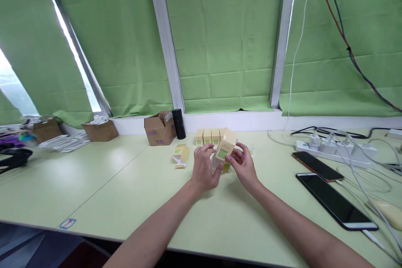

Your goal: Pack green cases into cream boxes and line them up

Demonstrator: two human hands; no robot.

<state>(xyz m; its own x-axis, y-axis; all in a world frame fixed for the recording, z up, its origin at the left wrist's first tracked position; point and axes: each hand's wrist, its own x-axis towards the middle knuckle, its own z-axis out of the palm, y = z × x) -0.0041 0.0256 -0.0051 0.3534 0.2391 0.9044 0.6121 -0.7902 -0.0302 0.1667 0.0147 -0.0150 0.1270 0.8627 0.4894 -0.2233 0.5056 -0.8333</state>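
Held tilted in my right hand (246, 168) is a small cream cardboard box (227, 144) with a green square on its face. My left hand (203, 169) is beside it on the left, thumb and fingers spread apart; whether a fingertip touches the box is hard to tell. Under the box, partly hidden, is a clear container (226, 168) with yellow-green contents. Left of my hands an opened cream box (181, 156) lies on the table with its flap out. Behind them several closed cream boxes (207, 136) stand in a row.
A brown carton (160, 129) and a black cylinder (179, 124) stand at the back. To the right lie two phones, one black (336, 201) and one dark with an orange edge (317, 166), a white power strip (334, 153) and tangled cables. Another carton (99, 130) is further left.
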